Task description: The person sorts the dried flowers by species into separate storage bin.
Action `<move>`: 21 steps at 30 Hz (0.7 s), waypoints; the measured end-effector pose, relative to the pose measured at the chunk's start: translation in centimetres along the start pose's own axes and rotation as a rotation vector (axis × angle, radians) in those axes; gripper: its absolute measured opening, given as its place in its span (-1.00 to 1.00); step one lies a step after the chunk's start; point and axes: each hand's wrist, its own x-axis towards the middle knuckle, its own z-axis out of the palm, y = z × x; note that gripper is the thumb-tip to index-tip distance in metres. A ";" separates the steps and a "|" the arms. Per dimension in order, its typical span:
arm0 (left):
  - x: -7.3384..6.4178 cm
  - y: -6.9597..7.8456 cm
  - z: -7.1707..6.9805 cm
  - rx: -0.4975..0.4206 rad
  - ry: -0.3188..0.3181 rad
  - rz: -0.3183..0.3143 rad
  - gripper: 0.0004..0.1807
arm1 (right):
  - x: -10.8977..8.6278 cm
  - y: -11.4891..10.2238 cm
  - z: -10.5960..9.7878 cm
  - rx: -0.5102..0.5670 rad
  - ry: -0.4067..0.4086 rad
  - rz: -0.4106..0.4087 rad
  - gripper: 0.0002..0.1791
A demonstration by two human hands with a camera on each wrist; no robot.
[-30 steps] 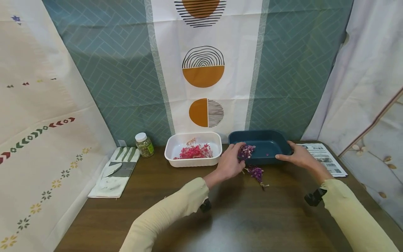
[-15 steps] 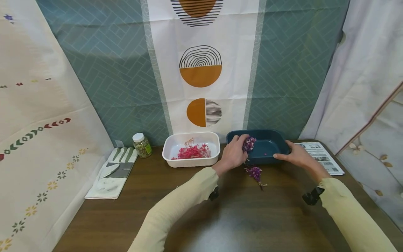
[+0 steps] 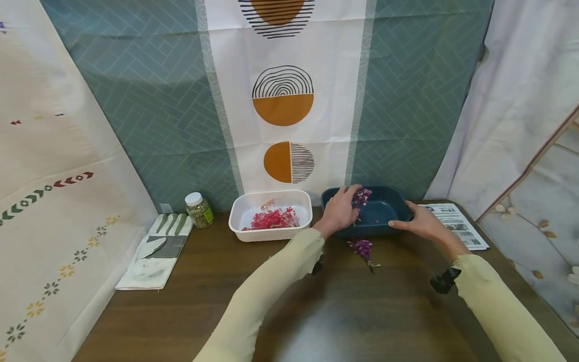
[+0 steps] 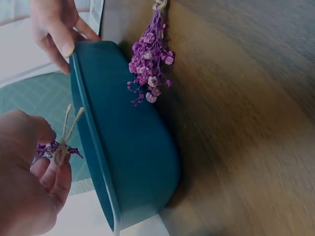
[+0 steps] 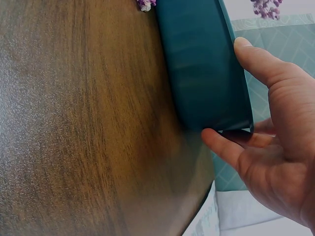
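My left hand (image 3: 340,212) is over the left part of a dark teal basin (image 3: 380,230), pinching a bunch of purple dried flowers (image 3: 362,196). In the left wrist view, the twine tie (image 4: 60,151) shows at the stems by the thumb; the palm hides part of the bunch. At the basin's right end, my right hand (image 3: 420,221) grips the corner, thumb at the rim and fingers against the outer wall (image 5: 206,73). A second purple bunch (image 3: 362,248), also tied, lies on the table just in front of the basin.
Left of the basin is a white basin (image 3: 271,234) holding red dried flowers (image 3: 273,219). Farther left stand a white-lidded jar (image 3: 199,211) and folded gloves (image 3: 156,249) lie flat. A newspaper (image 3: 457,226) lies right of the basin, on the brown table (image 3: 353,311).
My left hand has moved a little right and farther over the teal basin with the purple bunch. The right hand keeps its grip on the corner. The head view has shifted slightly.
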 end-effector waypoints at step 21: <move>0.8 0.5 2.5 -0.081 -0.013 -0.057 -0.31 | -0.2 0.0 0.0 0.027 0.011 -0.022 0.10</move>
